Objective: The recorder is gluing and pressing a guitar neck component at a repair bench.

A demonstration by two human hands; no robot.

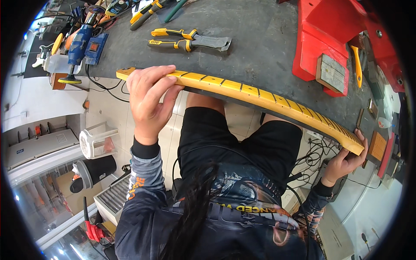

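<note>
A long yellow maple guitar neck (242, 90) with dark frets and dot inlays lies across my front, along the near edge of the workbench. My left hand (151, 93) is closed around it close to the headstock, thumb and fingers on opposite sides. At the far right, my right hand (349, 160) grips the heel end, its fingers wrapped behind the wood and partly hidden. The fretboard faces away from me and up. Beyond the neck, end-cutting fret pullers (193, 40) with yellow-and-black handles rest on the bench.
The dark bench top (260, 39) also bears a red metal stand (318, 39) with a block (331, 73) on it, a yellow-handled tool (357, 65), and more pliers (145, 14). A blue power tool (80, 45) stands at the left. Cables (312, 154) hang below the right side.
</note>
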